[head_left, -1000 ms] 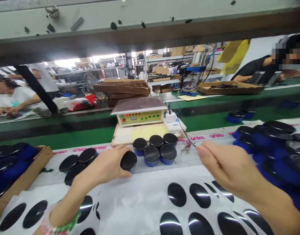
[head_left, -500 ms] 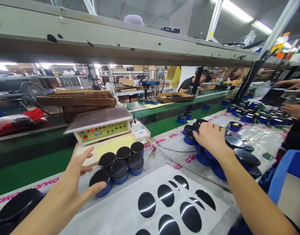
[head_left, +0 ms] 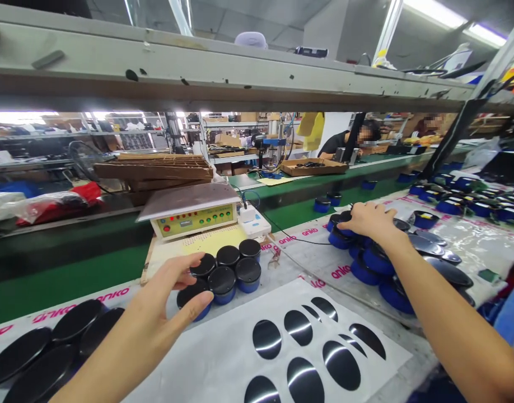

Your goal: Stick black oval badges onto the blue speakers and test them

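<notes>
My left hand is open, thumb and fingers spread, beside a group of round blue caps with glossy black tops. Its thumb overlaps the nearest cap, and I cannot tell whether it touches. My right hand reaches into a pile of similar caps on the right. Thumb and bent fingers close round a black-topped cap at the pile's far edge; some fingertips are hidden. Between the hands lies a white sheet bearing glossy black oval stickers, several with parts cut off by glare or gaps.
More black-topped caps stand at the lower left. Behind the left group is a control box with a white plug adapter and cables. A green conveyor belt runs behind, under a low shelf. A co-worker sits beyond.
The view has turned left, so the scene sits further right. My left hand has come closer to the left group of caps. My right hand stays at the pile's far edge.
</notes>
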The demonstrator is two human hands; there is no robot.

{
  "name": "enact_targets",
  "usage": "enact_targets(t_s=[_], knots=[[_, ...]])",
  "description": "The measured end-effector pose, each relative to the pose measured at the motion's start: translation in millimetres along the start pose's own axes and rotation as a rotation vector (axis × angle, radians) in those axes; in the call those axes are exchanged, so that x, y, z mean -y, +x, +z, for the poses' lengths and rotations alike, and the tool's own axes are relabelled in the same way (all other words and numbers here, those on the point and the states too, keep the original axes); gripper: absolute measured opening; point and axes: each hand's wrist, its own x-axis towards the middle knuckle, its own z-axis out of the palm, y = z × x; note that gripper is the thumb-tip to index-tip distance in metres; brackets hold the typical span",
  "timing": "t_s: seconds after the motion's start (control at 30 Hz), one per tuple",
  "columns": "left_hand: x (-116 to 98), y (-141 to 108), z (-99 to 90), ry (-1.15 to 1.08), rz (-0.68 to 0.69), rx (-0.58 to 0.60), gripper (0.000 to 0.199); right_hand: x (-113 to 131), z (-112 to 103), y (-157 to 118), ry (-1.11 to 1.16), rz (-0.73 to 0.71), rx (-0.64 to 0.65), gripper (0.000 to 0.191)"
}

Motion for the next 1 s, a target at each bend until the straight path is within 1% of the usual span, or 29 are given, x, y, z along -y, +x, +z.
enact_targets(t_s=[0.07,0.1,0.17,0.23,0.27,0.3,0.33,0.37,0.4,0.43,0.5,0.53,0.57,0.63,0.7,0.77,0.83,0.9,1.0], knots=[[-8.9,-3.9,5.9,-0.253,-0.054,0.038,0.048,12.9,-13.7,-16.7,0.083,-0.072,0.006,0.046],[-14.5,-6.2,9.8,-0.419,-0.076,0.071,0.048,22.2,-21.0,-27.4,0.157,-0.141,0.018,0.045],[-26.8,-10.4,18.5,-0.783,-0.116,0.147,0.053,45.7,-35.2,-53.2,0.374,-0.354,0.072,0.046],[-37.5,-13.5,26.6,-1.113,-0.184,0.235,0.059,72.7,-48.4,-81.1,0.825,-0.695,0.267,0.054],[-41.2,-14.5,29.7,-1.243,-0.221,0.295,0.060,86.2,-54.2,-93.9,0.961,-0.820,0.359,0.058],[-43.5,-15.0,31.8,-1.343,-0.249,0.356,0.061,99.2,-59.1,-104.9,1.051,-0.909,0.427,0.060],[-44.5,-15.2,33.0,-1.413,-0.260,0.416,0.061,111.0,-63.1,-113.5,1.089,-0.970,0.466,0.061],[-44.2,-14.9,33.0,-1.462,-0.253,0.465,0.061,121.3,-65.7,-119.7,1.096,-1.004,0.468,0.060],[-43.1,-14.4,32.0,-1.499,-0.234,0.490,0.061,129.8,-67.0,-123.4,1.087,-1.015,0.434,0.055],[-41.3,-13.6,30.1,-1.530,-0.212,0.488,0.059,136.2,-66.8,-125.0,1.083,-1.011,0.382,0.046],[-37.1,-11.5,24.6,-1.579,-0.187,0.416,0.053,142.9,-62.9,-124.0,1.120,-0.988,0.288,0.024],[-34.9,-10.5,21.6,-1.595,-0.193,0.367,0.051,143.8,-59.7,-122.5,1.153,-0.978,0.266,0.025],[-32.8,-9.5,18.7,-1.602,-0.201,0.315,0.048,143.7,-56.2,-121.1,1.185,-0.970,0.263,0.032],[-28.6,-7.7,14.4,-1.581,-0.215,0.223,0.042,142.8,-49.7,-119.3,1.172,-0.980,0.317,0.038],[-24.2,-6.1,11.8,-1.550,-0.222,0.162,0.037,143.6,-45.1,-118.9,1.043,-0.996,0.367,0.036],[-20.1,-4.1,10.5,-1.531,-0.207,0.121,0.036,146.7,-41.9,-118.8,0.912,-1.016,0.365,0.031],[-17.7,-1.6,9.8,-1.527,-0.184,0.109,0.039,150.6,-39.1,-118.3,0.866,-1.043,0.297,0.029],[-17.6,0.9,9.4,-1.522,-0.166,0.115,0.041,153.9,-36.1,-117.5,0.885,-1.069,0.223,0.031],[-20.3,3.5,10.4,-1.523,-0.178,0.130,0.043,156.7,-32.3,-117.1,0.910,-1.092,0.181,0.029]])
